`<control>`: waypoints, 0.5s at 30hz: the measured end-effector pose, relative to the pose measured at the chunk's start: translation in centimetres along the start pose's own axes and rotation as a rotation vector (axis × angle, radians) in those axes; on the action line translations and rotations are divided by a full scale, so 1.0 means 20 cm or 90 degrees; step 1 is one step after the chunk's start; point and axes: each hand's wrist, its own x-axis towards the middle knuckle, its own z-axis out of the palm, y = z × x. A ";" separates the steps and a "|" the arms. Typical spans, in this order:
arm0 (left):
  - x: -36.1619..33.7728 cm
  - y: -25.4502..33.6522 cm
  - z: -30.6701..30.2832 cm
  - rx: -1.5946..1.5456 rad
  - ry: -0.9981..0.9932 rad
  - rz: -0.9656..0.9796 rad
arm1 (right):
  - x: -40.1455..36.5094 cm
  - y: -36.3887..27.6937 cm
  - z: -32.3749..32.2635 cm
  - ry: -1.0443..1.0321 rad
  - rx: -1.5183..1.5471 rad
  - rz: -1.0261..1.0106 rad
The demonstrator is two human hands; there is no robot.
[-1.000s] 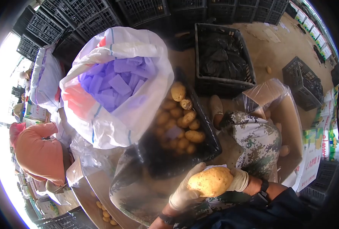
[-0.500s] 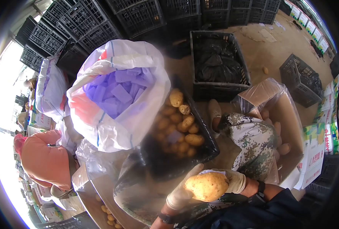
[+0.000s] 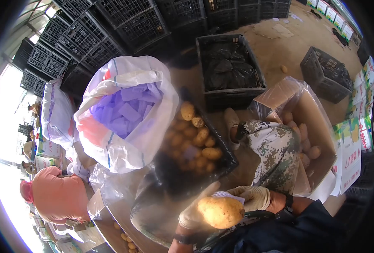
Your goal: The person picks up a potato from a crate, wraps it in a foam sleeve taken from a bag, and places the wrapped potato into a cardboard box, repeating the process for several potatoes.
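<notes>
Gloved, the left hand [image 3: 191, 214] cups a large potato [image 3: 220, 213] low before the person's body, thumb stretched out and fingers partly hidden, while the right hand [image 3: 254, 198], fingers curled, pinches a pale foam net [image 3: 226, 195] along the potato's far edge. Beyond them, smaller potatoes [image 3: 211, 153] fill a container lined with black plastic [image 3: 176, 180].

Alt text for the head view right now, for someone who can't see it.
A large potato rests in the gloved left grip; the gloved right grip holds a pale wrap against it. Beyond are more potatoes in a black-lined container and a white sack of purple padding.
</notes>
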 end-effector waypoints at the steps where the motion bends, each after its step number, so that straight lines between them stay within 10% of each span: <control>1: -0.01 0.00 -0.02 0.004 -0.021 -0.021 | -0.02 0.01 -0.01 0.037 -0.047 -0.041; 3: -0.03 -0.02 0.06 0.018 0.023 0.021 | -0.05 0.03 -0.03 0.112 -0.140 -0.122; 5: -0.03 -0.02 0.10 0.060 0.062 0.067 | -0.04 0.00 -0.03 0.228 -0.765 -0.391; 6: -0.02 -0.02 0.11 0.095 0.080 0.086 | -0.02 -0.04 0.08 0.497 -0.381 -0.231; 8: 0.01 -0.02 0.16 0.146 0.121 0.134 | 0.00 -0.07 0.06 0.625 -0.517 -0.398; 15: 0.17 -0.16 0.03 0.735 0.322 0.403 | 0.01 -0.05 0.21 0.546 -1.180 -0.663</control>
